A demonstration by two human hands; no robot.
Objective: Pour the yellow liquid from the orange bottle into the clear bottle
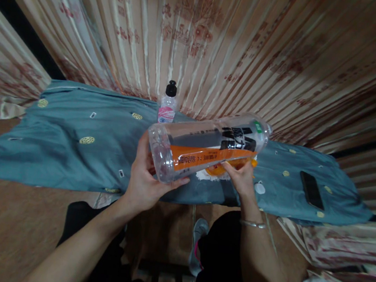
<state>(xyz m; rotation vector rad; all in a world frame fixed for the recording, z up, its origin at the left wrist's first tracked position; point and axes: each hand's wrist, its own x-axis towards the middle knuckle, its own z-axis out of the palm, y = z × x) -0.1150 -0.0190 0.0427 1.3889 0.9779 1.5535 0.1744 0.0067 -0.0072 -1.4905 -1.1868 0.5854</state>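
A large clear plastic bottle (209, 139) with an orange and black label lies tilted in the air over the cloth, its neck end up to the right. My left hand (147, 172) is wrapped round its base end, thumb along the lower side. On the lower edge of the label, nearer the neck, my right hand (240, 175) grips the bottle with its thumb; its other fingers are hidden. Partly covered by the bottle and my right hand is an orange thing (217, 170) on something white (211, 177); I cannot make out its kind.
A teal patterned cloth (70, 144) covers the narrow surface. A small black-capped bottle (168, 103) stands behind the large one. To the right lie a white round piece (260, 188) and a dark phone (312, 189). Pleated curtains (200, 45) hang at the back.
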